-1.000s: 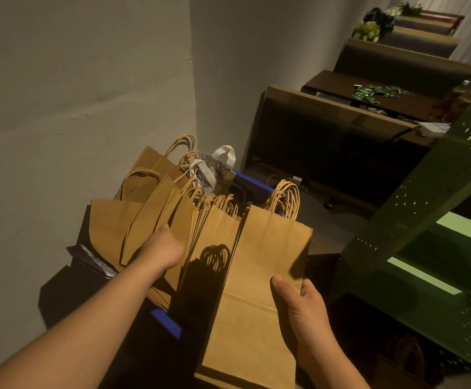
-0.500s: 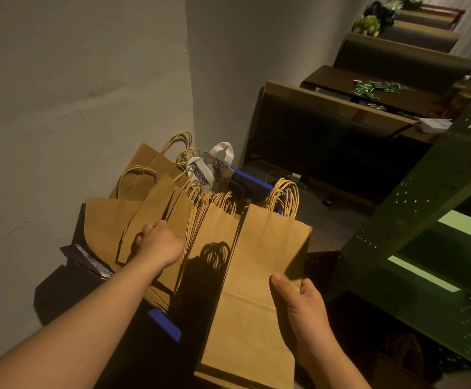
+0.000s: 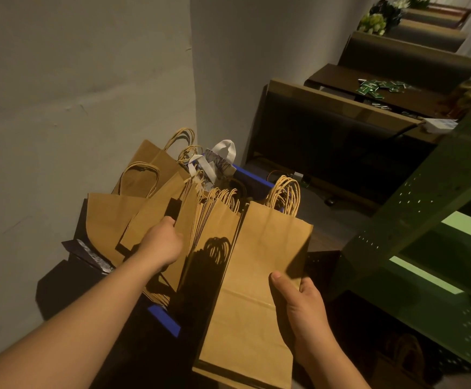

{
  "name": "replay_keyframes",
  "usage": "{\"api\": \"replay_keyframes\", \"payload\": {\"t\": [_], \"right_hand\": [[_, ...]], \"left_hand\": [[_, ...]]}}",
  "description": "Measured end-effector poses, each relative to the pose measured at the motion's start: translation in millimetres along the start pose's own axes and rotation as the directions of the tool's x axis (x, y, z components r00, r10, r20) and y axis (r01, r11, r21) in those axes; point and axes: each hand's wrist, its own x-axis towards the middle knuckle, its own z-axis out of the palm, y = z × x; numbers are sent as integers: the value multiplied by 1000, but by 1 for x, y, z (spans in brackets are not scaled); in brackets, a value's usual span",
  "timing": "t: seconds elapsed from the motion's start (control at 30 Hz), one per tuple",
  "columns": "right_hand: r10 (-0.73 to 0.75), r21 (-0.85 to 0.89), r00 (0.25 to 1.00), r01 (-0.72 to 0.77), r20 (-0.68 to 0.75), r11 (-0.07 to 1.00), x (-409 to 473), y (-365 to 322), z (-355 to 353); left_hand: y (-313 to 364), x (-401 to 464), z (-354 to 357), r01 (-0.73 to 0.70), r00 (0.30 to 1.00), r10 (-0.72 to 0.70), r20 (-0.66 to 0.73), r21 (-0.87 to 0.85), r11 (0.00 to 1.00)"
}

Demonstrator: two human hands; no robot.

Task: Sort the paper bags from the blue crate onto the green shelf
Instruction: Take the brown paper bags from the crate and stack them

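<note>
Several flat brown paper bags with twisted handles stand packed in the blue crate (image 3: 164,318) against the wall. My left hand (image 3: 163,242) reaches into them, its fingers curled round the edge of one brown bag (image 3: 155,214) in the crate. In my right hand (image 3: 299,301) is a stack of flat brown bags (image 3: 254,276), thumb on the front face and fingers behind. That stack hangs in front of the crate. A white-handled printed bag (image 3: 217,161) sits at the crate's far end. The green shelf (image 3: 430,248) stands to the right.
A grey wall corner rises to the left and behind the crate. Dark wooden benches (image 3: 327,141) and a table strewn with small green packets (image 3: 380,87) lie beyond. More brown bags (image 3: 397,357) rest on the lowest level of the green shelf.
My left hand has slid right and deeper among the crate's bags and closed on one bag's edge. The right hand has kept its stack still.
</note>
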Motion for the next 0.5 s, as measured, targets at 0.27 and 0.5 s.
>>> {"api": "replay_keyframes", "payload": {"t": [0.27,0.5], "right_hand": [[-3,25,1000,3,9,1000,-2,-7,1],[-66,131,992,52,109,990,-8,-20,3]], "left_hand": [[1,-35,-42,-129,991,123,-45,-185,974],[8,-68,-39,-68,990,118,71,-498,865]]}}
